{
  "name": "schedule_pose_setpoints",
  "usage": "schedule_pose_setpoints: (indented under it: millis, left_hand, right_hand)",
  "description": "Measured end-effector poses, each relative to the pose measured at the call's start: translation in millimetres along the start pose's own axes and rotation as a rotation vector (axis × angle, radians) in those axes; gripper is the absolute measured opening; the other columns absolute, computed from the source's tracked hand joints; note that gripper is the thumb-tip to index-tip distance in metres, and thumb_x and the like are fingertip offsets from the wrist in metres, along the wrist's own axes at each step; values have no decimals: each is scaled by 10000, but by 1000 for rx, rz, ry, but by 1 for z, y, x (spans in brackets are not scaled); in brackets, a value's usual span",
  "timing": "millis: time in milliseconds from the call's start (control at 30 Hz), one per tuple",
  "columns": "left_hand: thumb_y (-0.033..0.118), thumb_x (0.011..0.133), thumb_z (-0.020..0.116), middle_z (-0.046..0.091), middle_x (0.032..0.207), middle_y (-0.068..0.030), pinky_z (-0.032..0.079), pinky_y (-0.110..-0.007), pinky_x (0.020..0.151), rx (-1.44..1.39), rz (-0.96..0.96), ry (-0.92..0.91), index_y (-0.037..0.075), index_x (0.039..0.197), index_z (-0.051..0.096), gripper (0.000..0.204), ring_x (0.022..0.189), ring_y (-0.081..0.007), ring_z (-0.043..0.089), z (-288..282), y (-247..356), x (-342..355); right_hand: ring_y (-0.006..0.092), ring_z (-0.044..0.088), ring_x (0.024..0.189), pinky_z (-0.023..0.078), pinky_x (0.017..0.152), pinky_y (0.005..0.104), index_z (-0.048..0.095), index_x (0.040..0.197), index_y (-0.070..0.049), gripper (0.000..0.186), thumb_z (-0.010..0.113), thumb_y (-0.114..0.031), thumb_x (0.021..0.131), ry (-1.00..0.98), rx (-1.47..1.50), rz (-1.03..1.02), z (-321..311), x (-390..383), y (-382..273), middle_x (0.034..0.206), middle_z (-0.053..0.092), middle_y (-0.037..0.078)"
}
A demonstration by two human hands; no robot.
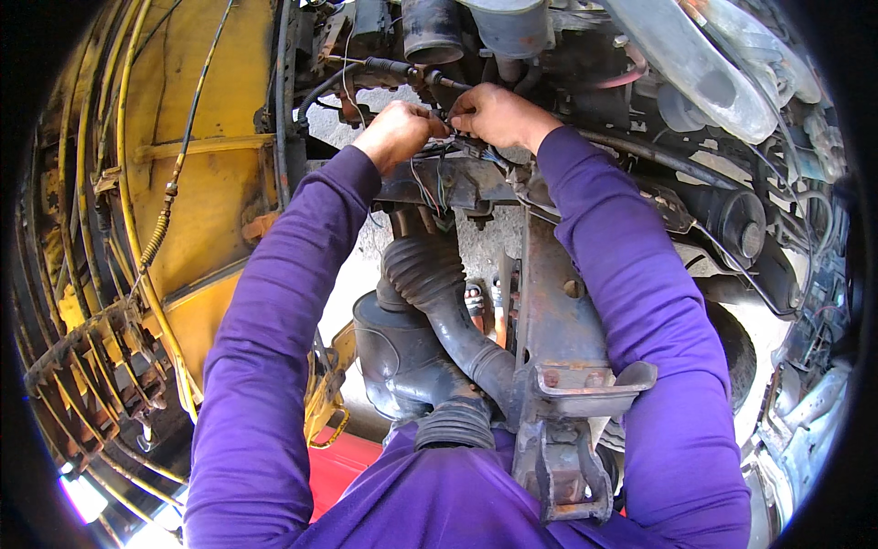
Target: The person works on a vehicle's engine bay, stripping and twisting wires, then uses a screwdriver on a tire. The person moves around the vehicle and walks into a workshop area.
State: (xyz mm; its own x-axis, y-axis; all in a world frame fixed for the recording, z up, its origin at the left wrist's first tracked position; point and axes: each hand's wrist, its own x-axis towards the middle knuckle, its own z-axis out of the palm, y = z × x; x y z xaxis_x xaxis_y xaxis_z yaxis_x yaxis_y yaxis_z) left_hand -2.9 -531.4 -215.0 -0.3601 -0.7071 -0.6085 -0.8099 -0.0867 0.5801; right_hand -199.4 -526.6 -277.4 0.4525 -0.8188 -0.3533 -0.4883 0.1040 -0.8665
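My left hand and my right hand meet at the far middle, over a dark metal cross-member of a vehicle chassis. Both are closed, thumb and fingers pinched close together at the upper end of a wire bundle. Whatever lies between the fingertips is too small to make out. Loose thin wires with coloured insulation dangle just below the hands. Beyond them a black rod with a rubber boot runs toward the right hand's fingers.
Below my arms are a ribbed rubber hose, a dark canister and a rusty frame rail with a bracket. A yellow panel with pipes stands at left. On the right are a rod and a grey plastic duct.
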Motion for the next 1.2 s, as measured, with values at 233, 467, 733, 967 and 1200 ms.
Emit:
schedule_pose_setpoints:
  millis: [233,467,733,967,1200]
  left_hand:
    - [146,912,638,651,808,-60,505,-316,685,84,-103,-106,56,1080,756,224,753,-148,611,-12,-2,15]
    - [82,902,663,624,779,1,424,-254,533,-468,-265,-143,45,935,702,63,652,-85,557,-27,4,6]
    - [86,846,708,679,844,-29,460,-260,568,-579,-208,-111,38,1036,675,199,699,-95,614,-21,11,-1]
    - [204,850,693,692,816,-63,478,-298,673,146,215,-49,-45,986,717,285,723,-149,624,-11,1,-12]
    - [231,942,656,652,771,-33,444,-276,645,-294,-48,145,-26,949,704,262,704,-110,576,3,-11,-15]
  right_hand:
    - [301,707,949,530,849,388,753,1050,-37,268,743,-212,847,24,-52,-140,-5,-6,-4,1028,735,191]
    - [292,709,917,532,827,396,762,947,-26,218,797,-170,786,-1,20,-211,-5,-5,-1,968,739,177]
    - [389,689,932,542,836,457,728,1015,-29,229,745,-169,835,181,-112,-213,11,-12,-11,993,717,210]
    - [406,678,931,540,824,499,705,972,-33,248,684,-256,864,298,-438,-314,16,-11,-9,949,701,223]
    - [404,677,907,528,797,472,703,974,-15,291,772,-244,808,141,-260,-216,2,-12,-17,948,701,221]
